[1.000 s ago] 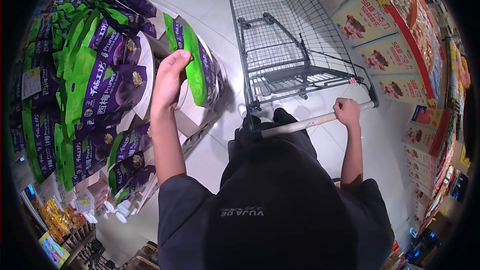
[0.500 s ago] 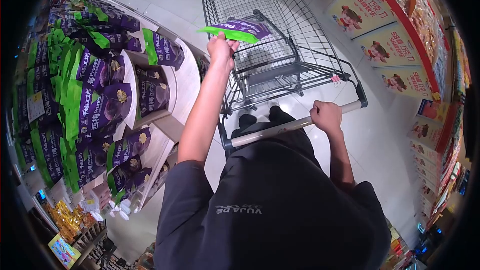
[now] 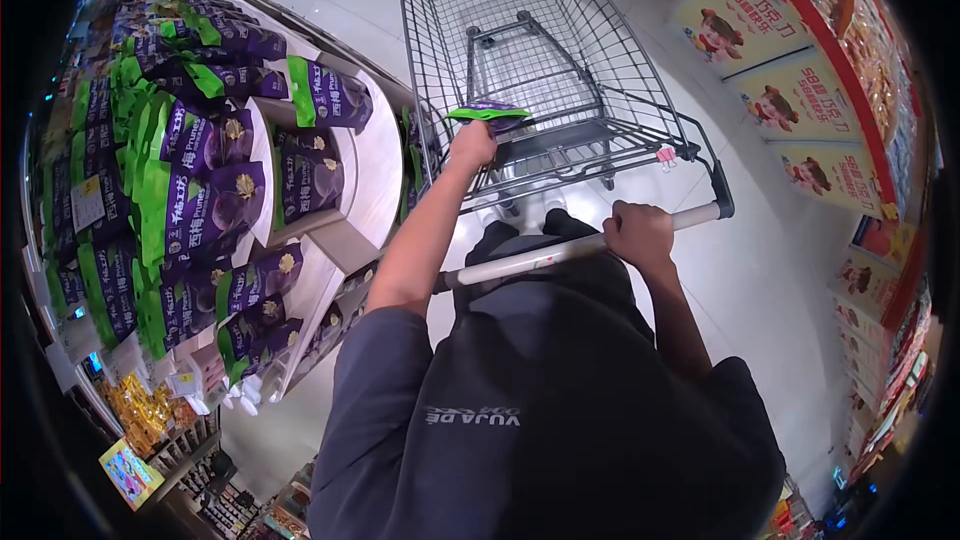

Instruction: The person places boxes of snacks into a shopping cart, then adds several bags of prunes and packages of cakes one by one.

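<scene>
The left hand (image 3: 473, 144) pinches a green-and-purple bag (image 3: 490, 114) within the outline of the cart (image 3: 560, 136), the right hand (image 3: 640, 235) grips its handle (image 3: 560, 252), and the step, apparently depositing, calls for lowering and releasing the bag.

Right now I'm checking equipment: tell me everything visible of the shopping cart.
The shopping cart has a grey, metal-looking wire basket, a dark panel toward the near end and a pale handle bar with small coloured marks. A pink piece sits near its right rear corner. It stands upright on the pale floor; the right hand grips the bar. The left hand holds a pouch at the basket; contact is unclear.
</scene>
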A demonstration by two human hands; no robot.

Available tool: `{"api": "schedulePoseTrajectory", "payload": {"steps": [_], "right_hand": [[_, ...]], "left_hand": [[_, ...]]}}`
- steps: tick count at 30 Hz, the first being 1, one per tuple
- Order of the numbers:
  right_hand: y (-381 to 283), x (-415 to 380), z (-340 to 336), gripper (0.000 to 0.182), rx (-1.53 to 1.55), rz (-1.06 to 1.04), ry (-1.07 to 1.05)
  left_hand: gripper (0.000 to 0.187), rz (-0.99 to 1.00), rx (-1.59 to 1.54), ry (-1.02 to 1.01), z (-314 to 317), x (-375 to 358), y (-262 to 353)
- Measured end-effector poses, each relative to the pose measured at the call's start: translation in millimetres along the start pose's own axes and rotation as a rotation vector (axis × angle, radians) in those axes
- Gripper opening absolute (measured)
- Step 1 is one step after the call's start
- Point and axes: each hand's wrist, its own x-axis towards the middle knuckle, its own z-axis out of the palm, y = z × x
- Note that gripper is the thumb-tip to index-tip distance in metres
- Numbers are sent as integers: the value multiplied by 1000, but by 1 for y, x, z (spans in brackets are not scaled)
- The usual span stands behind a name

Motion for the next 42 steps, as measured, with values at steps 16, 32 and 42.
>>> {"api": "schedulePoseTrajectory", "payload": {"steps": [16, 32, 42], "right_hand": [[0, 26, -9, 17, -35, 19, -163], [-3, 32, -11, 24, -64, 85, -290], [-8, 26, -12, 20, 21, 107, -71]], "left_hand": [[43, 266, 638, -123, -8, 28, -20], [31, 190, -47, 19, -72, -9, -19], [30, -271, -13, 1057, -227, 11, -166]]}}
